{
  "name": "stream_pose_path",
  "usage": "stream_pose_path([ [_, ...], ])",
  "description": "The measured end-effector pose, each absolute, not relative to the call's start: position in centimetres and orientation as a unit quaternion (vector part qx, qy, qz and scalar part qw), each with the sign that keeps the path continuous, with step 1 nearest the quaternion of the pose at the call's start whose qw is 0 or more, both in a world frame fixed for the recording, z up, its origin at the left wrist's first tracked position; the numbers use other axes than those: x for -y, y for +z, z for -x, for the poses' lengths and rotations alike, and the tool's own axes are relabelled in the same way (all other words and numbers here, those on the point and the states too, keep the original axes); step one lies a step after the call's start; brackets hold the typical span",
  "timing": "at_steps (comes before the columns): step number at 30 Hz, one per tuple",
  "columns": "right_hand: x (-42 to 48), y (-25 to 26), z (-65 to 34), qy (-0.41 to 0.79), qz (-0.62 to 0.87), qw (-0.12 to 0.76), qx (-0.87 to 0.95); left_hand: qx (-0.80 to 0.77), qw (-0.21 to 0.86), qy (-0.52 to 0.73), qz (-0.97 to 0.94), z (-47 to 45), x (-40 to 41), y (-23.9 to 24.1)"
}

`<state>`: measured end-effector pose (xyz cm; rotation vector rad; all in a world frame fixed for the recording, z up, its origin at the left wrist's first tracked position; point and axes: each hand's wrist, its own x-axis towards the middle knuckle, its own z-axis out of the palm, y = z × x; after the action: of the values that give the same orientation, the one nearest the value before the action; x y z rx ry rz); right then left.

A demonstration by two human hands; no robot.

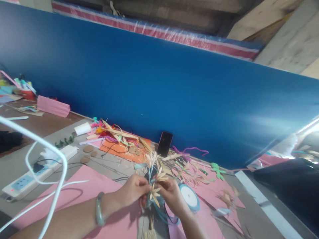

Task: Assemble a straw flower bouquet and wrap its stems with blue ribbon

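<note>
My left hand (133, 192), with a pale bangle (100, 209) on its wrist, pinches a small straw-coloured flower (155, 195) that looks made of dried husk strips. From the other side, my right hand (172, 195) has its fingers closed on the same flower bunch. Above the fingers, a paler husk flower (152, 159) stands on a light-blue wrapped stem, and another yellowish bloom (161, 176) sits beside my right fingertips. Just right of that hand is a spool of light-blue ribbon (189, 198). Where exactly each fingertip grips the stems is hidden.
Pink paper sheets (86, 186) lie under my arms. A phone (164, 143) leans on the blue partition (161, 83). Husk scraps cover an orange sheet (117, 149). A power strip (40, 174) and a white cable (65, 166) are at left; a dark object (289, 189) stands at right.
</note>
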<state>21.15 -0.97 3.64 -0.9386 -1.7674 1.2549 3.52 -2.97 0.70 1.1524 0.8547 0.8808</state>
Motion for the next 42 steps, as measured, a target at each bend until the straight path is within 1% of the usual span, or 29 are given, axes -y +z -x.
stream_pose_path([
  [6,1.0,3.8,-21.4,0.411,0.365,0.362,0.753,-0.375,0.674,0.367,-0.521,-3.4,3.2,1.2],
  [9,1.0,3.8,-21.3,0.371,0.363,0.37,0.771,-0.366,0.677,0.36,-0.528,-3.3,3.3,1.5],
  [19,0.6,2.7,-21.3,0.378,0.391,0.397,0.739,-0.358,0.673,0.37,-0.531,-3.5,3.3,1.4],
  [22,0.7,2.5,-21.2,0.4,0.395,0.389,0.73,-0.375,0.664,0.371,-0.53,-3.6,3.2,1.3],
  [29,1.2,3.5,-21.2,0.491,0.367,0.362,0.702,-0.399,0.625,0.374,-0.558,-3.6,3.1,1.0],
  [33,1.2,2.9,-20.7,0.508,0.389,0.385,0.665,-0.404,0.606,0.392,-0.561,-3.5,3.1,1.1],
  [38,1.8,2.4,-19.3,0.521,0.413,0.458,0.59,-0.404,0.587,0.399,-0.577,-3.3,3.2,1.2],
  [42,2.3,3.1,-18.8,0.559,0.404,0.459,0.56,-0.4,0.612,0.413,-0.543,-3.4,2.7,0.8],
])
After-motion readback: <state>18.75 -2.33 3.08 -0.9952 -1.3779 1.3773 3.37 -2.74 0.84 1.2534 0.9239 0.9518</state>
